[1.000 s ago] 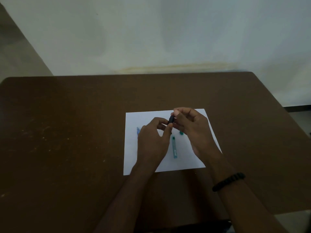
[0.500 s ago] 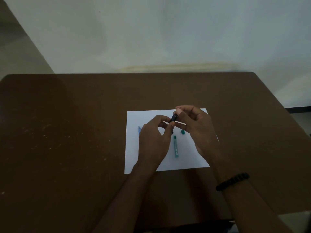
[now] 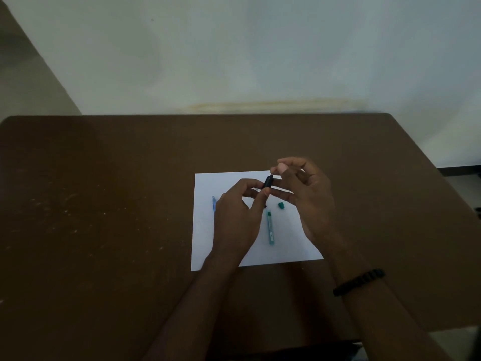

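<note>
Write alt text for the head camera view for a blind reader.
A left hand and right hand hold a small black barrel over a white sheet on a brown table, the right pinching its top tip. A teal tube, teal cap and blue item lie on the sheet.

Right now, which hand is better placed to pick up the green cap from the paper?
Right. The green cap lies close beside the right hand, just under its lower fingers, while the left hand is occupied gripping the black barrel.
</note>
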